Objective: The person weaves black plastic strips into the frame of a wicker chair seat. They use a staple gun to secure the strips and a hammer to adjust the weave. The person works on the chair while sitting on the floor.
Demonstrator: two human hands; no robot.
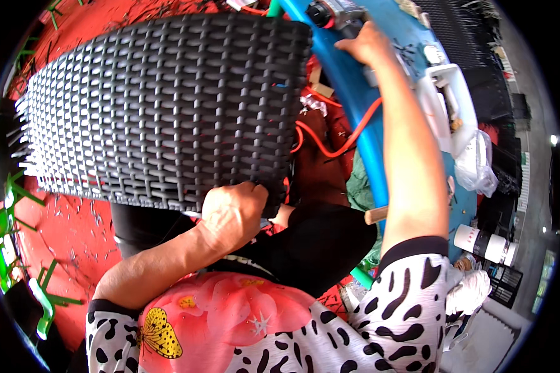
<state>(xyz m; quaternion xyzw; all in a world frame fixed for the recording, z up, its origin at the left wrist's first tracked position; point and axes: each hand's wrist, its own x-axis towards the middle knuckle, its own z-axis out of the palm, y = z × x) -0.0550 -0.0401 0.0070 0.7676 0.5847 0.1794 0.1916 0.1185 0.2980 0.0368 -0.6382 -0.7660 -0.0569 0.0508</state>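
Noting left hand (235, 214) clenched on woven panel (162, 105), right hand (373, 48) at power tool (342, 13), grip unclear, we judged the slack orange hose (331, 154) could snag the panel's edge.

A single fisheye view, the left of two worn on the head, looks steeply down — the wearer's shirt (264, 336) at six o'clock, a black woven panel (162, 112) large and near at ten, a blue bench (372, 165) at two, red floor (87, 248) farther off at eight.
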